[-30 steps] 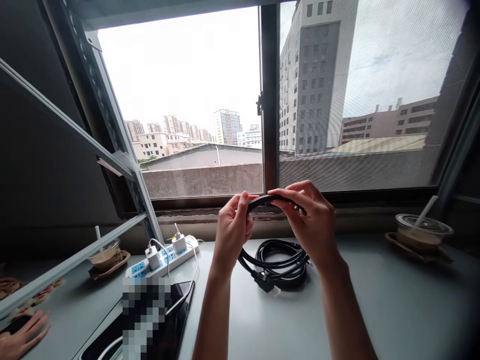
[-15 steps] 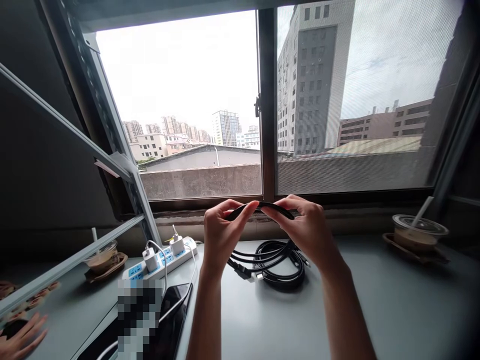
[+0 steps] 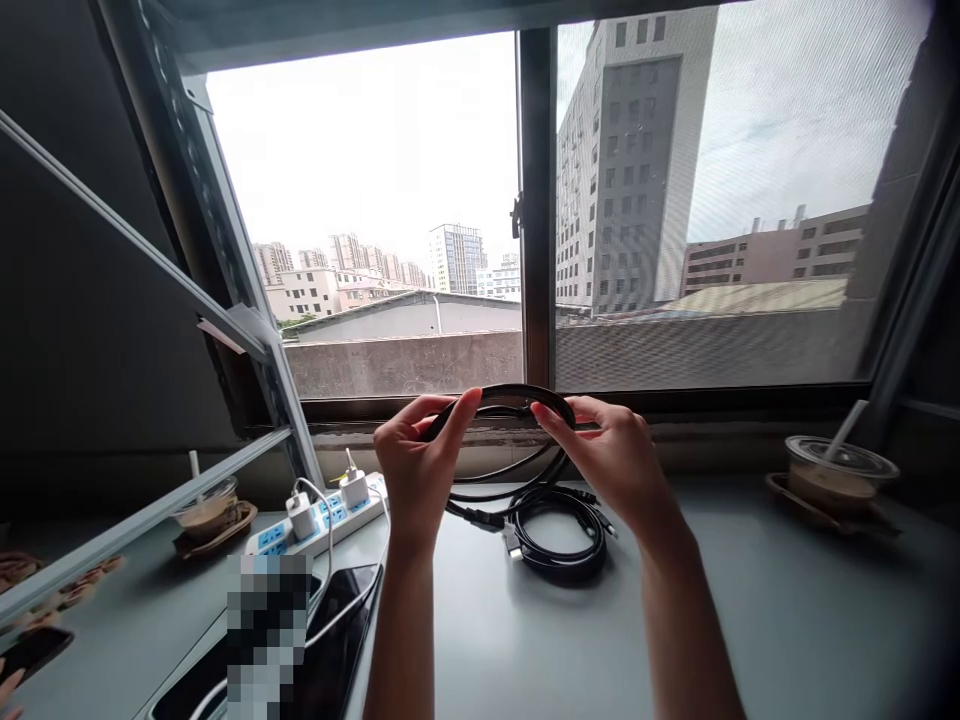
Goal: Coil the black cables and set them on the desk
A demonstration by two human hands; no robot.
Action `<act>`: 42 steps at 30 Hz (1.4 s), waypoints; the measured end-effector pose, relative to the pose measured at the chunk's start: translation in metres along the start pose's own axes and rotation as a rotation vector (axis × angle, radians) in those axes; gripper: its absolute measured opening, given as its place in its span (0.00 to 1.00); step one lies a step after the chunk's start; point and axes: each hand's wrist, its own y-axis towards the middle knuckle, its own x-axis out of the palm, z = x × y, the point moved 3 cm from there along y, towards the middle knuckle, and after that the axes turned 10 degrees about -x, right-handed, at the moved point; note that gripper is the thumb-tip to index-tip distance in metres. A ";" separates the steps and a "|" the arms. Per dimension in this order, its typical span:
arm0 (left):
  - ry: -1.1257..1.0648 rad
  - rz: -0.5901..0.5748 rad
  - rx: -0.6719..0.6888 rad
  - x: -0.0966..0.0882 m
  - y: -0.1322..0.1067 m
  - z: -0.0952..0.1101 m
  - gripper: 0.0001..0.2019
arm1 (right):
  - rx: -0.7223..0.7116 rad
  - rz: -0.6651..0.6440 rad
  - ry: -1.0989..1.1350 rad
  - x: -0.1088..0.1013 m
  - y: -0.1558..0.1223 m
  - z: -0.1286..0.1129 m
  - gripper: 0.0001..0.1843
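Observation:
A black cable (image 3: 559,530) lies partly coiled on the grey table (image 3: 750,620) below the window. A loop of it is lifted between both hands at chest height. My left hand (image 3: 420,470) pinches the loop's left end with thumb and fingers. My right hand (image 3: 607,465) grips the loop's right end, fingers curled over it. Strands hang from the lifted loop down to the coil, and a plug end sits at the coil's left side.
A white power strip (image 3: 319,515) with two chargers sits left of the coil, and a dark phone (image 3: 345,620) lies in front of it. Iced drinks stand at far left (image 3: 210,515) and far right (image 3: 836,470). A metal frame (image 3: 150,510) slants at left.
Both hands have drawn further apart and shifted slightly left, widening the lifted loop and pulling more cable up off the coil. Another person's hand at the lower left has nearly left the view.

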 end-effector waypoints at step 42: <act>-0.454 -0.405 -0.360 0.005 -0.003 -0.002 0.16 | -0.300 0.104 0.280 -0.019 0.000 -0.017 0.19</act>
